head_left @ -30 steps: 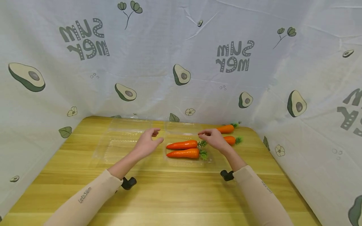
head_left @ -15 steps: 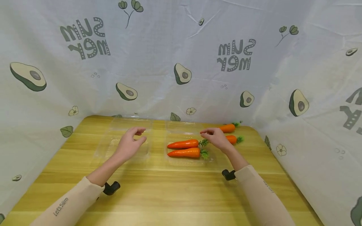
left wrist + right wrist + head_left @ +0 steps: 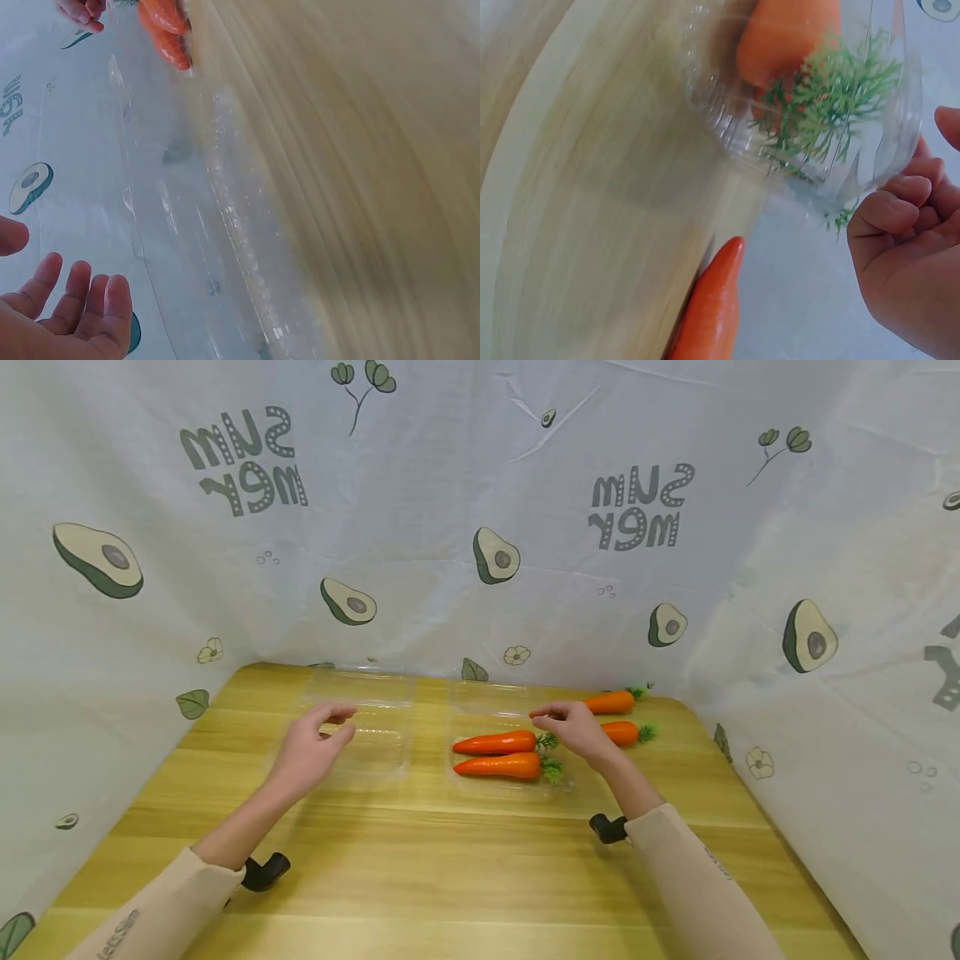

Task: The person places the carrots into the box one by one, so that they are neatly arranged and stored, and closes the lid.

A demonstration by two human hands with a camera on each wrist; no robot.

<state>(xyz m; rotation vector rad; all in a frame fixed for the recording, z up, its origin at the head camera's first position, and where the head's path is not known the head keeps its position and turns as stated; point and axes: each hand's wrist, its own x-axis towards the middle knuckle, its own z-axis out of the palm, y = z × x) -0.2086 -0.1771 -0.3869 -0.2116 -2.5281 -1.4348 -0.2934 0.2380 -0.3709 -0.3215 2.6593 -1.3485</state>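
Note:
My left hand [image 3: 311, 752] hovers over the left clear plastic box [image 3: 386, 752], fingers loosely bent and nothing held. The left wrist view shows this hand [image 3: 75, 315] apart from the box [image 3: 247, 217]. My right hand [image 3: 573, 731] is at the right end of a second clear box [image 3: 480, 790], which carries two carrots, one behind [image 3: 495, 742] and one in front [image 3: 498, 766]. In the right wrist view, the fingers of my right hand [image 3: 915, 255] curl loosely beside the box wall [image 3: 720, 127], thumb apart; nothing shows in their grasp.
Two more carrots, one at the back [image 3: 611, 702] and one nearer [image 3: 619, 732], lie on the table [image 3: 465, 877] right of the boxes, partly behind my right hand. Both boxes have their lids raised toward the back. A printed curtain [image 3: 420, 527] surrounds the table.
My left hand has moved left, from near the gap between the boxes to over the left box. My right hand has stayed almost in place. The head view has shifted slightly.

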